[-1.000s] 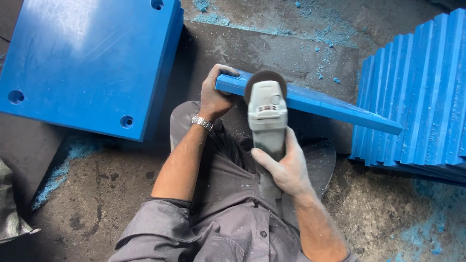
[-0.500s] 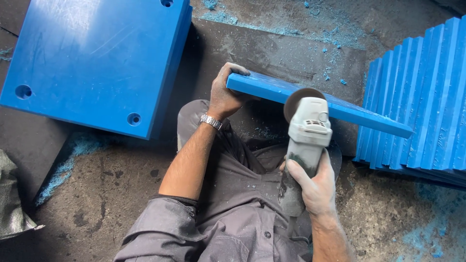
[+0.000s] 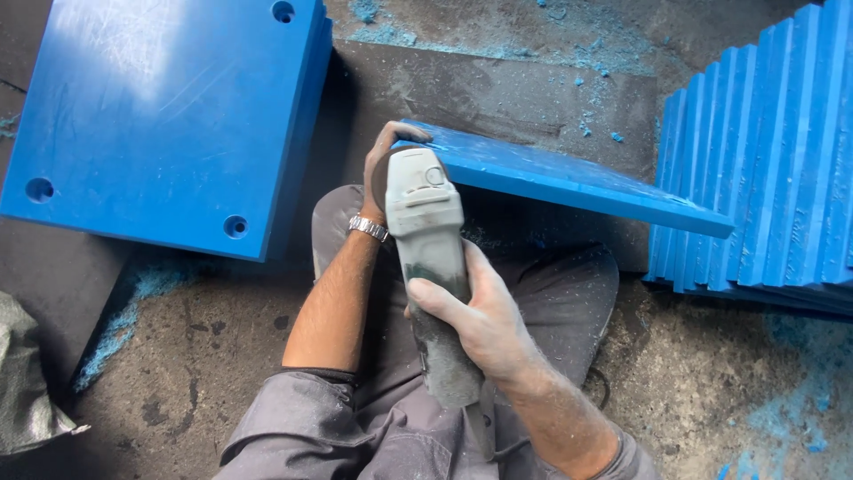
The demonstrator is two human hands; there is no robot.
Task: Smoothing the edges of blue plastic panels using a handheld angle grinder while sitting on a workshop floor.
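A blue plastic slab (image 3: pixel 569 178) stands on edge across my lap, tilted down to the right. My left hand (image 3: pixel 380 167) grips its left end; a metal watch sits on that wrist. My right hand (image 3: pixel 475 316) is wrapped around the body of a dusty grey angle grinder (image 3: pixel 426 240). The grinder's head sits at the slab's left end, right beside my left hand. The disc is mostly hidden behind the grinder's head.
A stack of large blue slabs with holes (image 3: pixel 160 116) lies at the left. Several blue slabs (image 3: pixel 773 160) stand on edge at the right. A dark mat (image 3: pixel 515 89) and blue shavings cover the concrete floor. A grey sack (image 3: pixel 27 382) lies at the lower left.
The grinder has moved from the slab's right part back to its left end, beside my left hand. The left hand stays on the slab's end.
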